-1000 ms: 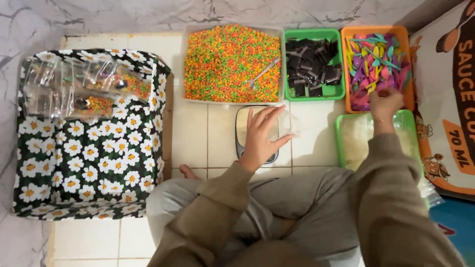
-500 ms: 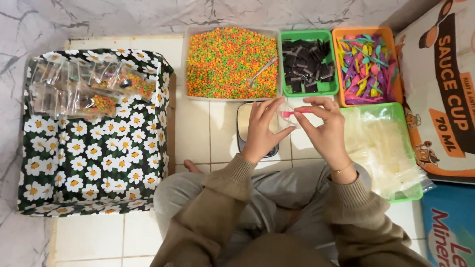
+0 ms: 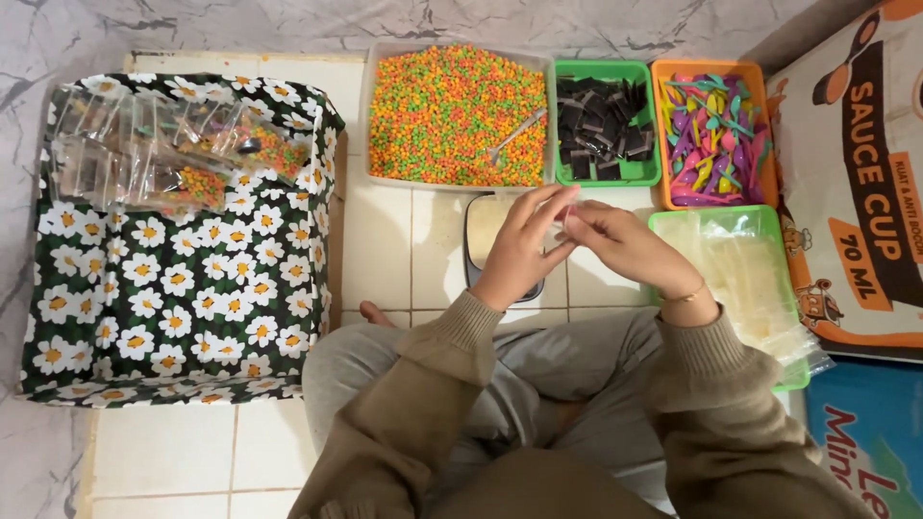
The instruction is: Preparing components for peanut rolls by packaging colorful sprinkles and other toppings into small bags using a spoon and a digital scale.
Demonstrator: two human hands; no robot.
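Observation:
My left hand (image 3: 519, 248) and my right hand (image 3: 620, 245) meet above a small kitchen scale (image 3: 486, 226) on the tiled floor. Between their fingertips they pinch a small clear plastic bag (image 3: 561, 223) together with a little pink piece. The hands cover most of the scale. Just beyond them lies a clear tub of orange, green and yellow candy bits (image 3: 452, 111) with a metal scoop (image 3: 514, 135) resting in it. My crossed legs and brown sleeves fill the lower part of the view.
A green tray of dark chocolate pieces (image 3: 601, 130) and an orange tray of coloured plastic spoons (image 3: 711, 130) sit behind. A green tray of clear bags (image 3: 745, 269) lies right. A daisy-patterned box (image 3: 173, 279) with filled packets (image 3: 163, 154) stands left. Cardboard boxes (image 3: 856, 183) stand at right.
My right hand came back from the orange tray of spoons with a small pink piece and joined my left hand over the scale, where both now hold the clear bag.

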